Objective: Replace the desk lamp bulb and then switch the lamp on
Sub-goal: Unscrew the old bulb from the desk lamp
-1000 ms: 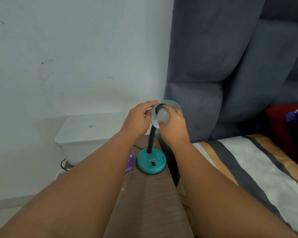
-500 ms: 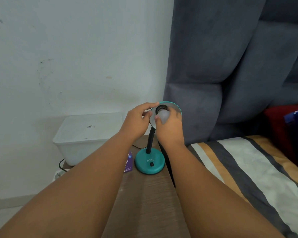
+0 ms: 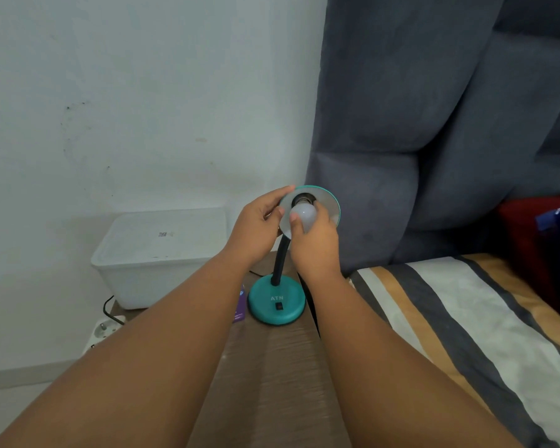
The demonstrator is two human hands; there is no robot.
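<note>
A teal desk lamp stands on a wooden bedside table (image 3: 272, 367), with its round base (image 3: 276, 302) carrying a small black switch (image 3: 278, 306). A black gooseneck (image 3: 280, 258) rises to the teal shade (image 3: 328, 206), which is tipped toward me. My left hand (image 3: 256, 227) grips the shade's left rim. My right hand (image 3: 316, 239) holds a white bulb (image 3: 304, 213) just in front of the dark socket (image 3: 303, 198). Whether the bulb's base sits in the socket is hidden.
A white lidded plastic box (image 3: 162, 253) sits left of the table by the wall. A power strip (image 3: 104, 329) with a black cord lies below it. A purple card (image 3: 240, 305) rests beside the lamp base. A grey padded headboard (image 3: 417, 140) and a striped bed (image 3: 466, 334) are on the right.
My right hand has shifted its fingers around the bulb, which now shows more in front of the socket. My left hand stays on the shade rim.
</note>
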